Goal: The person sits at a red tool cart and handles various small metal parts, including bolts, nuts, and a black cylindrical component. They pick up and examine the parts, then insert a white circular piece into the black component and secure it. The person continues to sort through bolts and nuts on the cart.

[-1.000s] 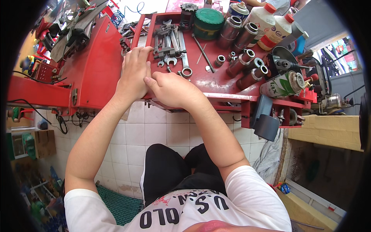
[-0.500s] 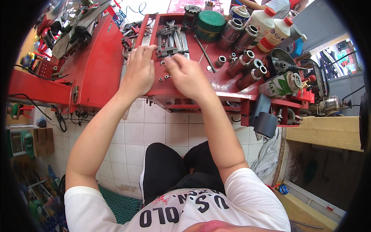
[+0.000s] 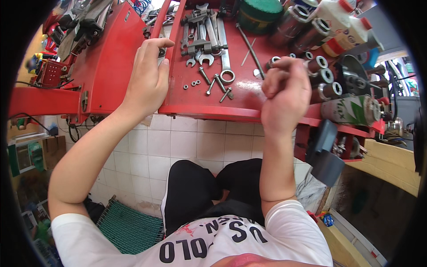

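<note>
At 11 o'clock from where you sit, your left hand lies over the left rim of the red tray, its fingers stretched out together and the thumb set apart from them. At 1 o'clock, your right hand is above the tray's front edge, fingers curled in toward the palm; it is blurred, and you cannot tell from this view whether anything is inside it. The tray spreads from 11 to 2 o'clock. Just beyond your right hand, toward 1 o'clock, the upright metal sockets stand in a cluster.

Between your hands, at 12 o'clock, four bolts lie loose, with three small nuts just to their left. Farther out on that same line are the wrenches, bunched side by side; the ring end of one reaches down near the bolts. A thin metal rod lies slantwise between the wrenches and the sockets. A green-lidded tub stands past the rod, between 12 and 1. At 2 o'clock a white-and-green can leans near the tray's right end.
</note>
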`<action>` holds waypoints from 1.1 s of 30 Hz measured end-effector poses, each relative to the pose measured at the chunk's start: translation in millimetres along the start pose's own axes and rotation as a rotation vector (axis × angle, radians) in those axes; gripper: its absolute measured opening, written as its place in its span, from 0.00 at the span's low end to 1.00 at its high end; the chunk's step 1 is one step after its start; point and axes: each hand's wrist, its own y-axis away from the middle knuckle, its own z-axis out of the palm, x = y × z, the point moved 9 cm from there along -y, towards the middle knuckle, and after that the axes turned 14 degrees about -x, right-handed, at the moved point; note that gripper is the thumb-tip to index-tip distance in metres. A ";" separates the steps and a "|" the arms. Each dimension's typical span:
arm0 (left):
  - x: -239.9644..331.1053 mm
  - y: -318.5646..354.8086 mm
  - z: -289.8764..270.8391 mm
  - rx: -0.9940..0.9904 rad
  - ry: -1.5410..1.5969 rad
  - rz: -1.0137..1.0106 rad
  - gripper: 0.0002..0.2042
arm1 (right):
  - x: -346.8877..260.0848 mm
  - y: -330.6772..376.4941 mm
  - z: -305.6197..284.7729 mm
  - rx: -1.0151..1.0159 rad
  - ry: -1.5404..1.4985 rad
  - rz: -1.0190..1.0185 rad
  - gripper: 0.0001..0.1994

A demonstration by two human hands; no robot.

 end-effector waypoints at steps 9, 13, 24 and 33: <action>-6.8 -10.3 19.2 -0.308 0.015 0.051 0.17 | -12.6 3.0 3.1 -0.250 -0.308 -0.167 0.24; -10.5 -9.5 17.9 -0.336 0.015 0.178 0.17 | -13.6 6.4 -7.3 -0.119 -0.410 -0.098 0.11; -21.5 -8.3 15.9 -0.426 0.027 0.238 0.20 | 2.4 -5.6 -12.4 -0.084 -0.630 0.069 0.16; -11.9 -7.1 16.0 -0.410 0.015 0.154 0.17 | 0.2 -3.9 -5.6 -0.152 -0.601 0.049 0.06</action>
